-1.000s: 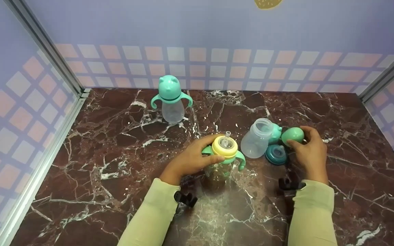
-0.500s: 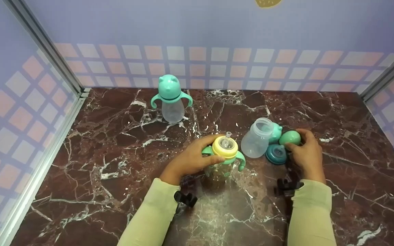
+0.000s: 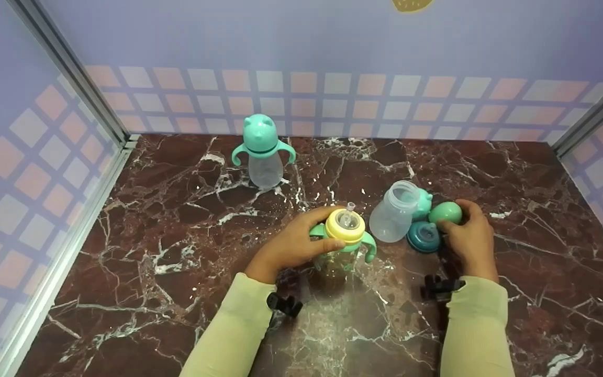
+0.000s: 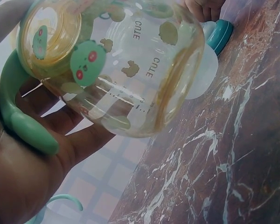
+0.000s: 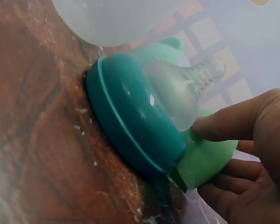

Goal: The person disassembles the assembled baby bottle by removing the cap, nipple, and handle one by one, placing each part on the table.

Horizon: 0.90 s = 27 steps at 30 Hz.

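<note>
My left hand (image 3: 291,245) grips a clear baby bottle (image 4: 130,70) round its upper part. The bottle has a yellow collar (image 3: 344,234), green side handles and a straw-like nipple. Printed faces and the word "CUTE" show on its wall in the left wrist view. My right hand (image 3: 470,242) holds a green domed cap (image 3: 445,213) between thumb and fingers. Just left of that cap lies a teal collar with a clear nipple (image 5: 135,112), nipple up. Behind it is a turquoise cap with small ears (image 3: 423,204), partly hidden by an uncapped frosted bottle (image 3: 393,215).
A frosted bottle with a turquoise animal-shaped cap and two handles (image 3: 262,152) stands at the back left. The dark red marbled tabletop (image 3: 176,314) ends at a tiled-pattern back wall (image 3: 333,99), with metal-framed side panels left and right.
My right hand has shifted slightly left with the green cap, bringing it closer to the teal collar and turquoise cap. My left hand and its bottle stay in place.
</note>
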### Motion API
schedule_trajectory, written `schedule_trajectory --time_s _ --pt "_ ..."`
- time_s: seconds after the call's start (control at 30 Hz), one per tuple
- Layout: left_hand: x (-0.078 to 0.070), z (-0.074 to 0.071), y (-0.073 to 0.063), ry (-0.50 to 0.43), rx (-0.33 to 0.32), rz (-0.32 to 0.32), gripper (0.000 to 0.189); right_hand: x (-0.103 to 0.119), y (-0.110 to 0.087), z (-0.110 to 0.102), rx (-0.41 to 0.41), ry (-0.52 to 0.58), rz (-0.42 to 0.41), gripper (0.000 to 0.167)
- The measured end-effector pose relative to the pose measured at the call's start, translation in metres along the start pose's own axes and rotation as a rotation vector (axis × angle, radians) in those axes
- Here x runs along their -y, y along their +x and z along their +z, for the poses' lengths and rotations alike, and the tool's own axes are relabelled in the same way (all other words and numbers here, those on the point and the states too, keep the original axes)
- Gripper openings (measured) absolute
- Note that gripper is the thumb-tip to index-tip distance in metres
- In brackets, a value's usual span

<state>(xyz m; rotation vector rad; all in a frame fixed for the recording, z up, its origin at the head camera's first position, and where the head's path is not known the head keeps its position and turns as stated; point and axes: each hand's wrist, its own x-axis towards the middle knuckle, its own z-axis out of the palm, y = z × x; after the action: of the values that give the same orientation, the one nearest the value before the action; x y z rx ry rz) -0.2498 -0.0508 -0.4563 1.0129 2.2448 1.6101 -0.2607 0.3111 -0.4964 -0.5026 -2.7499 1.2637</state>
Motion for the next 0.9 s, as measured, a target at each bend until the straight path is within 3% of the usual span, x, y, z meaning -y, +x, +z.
schedule_trajectory --time_s 0.57,0.9 --pt "0.0 0.001 0.0 0.005 -0.004 0.02 0.077 -0.002 0.001 0.002 -0.007 0.01 -0.01 0.064" --pt "0.0 0.001 0.001 -0.003 -0.023 0.006 0.079 0.012 -0.004 -0.013 -0.051 -0.029 -0.062 0.064"
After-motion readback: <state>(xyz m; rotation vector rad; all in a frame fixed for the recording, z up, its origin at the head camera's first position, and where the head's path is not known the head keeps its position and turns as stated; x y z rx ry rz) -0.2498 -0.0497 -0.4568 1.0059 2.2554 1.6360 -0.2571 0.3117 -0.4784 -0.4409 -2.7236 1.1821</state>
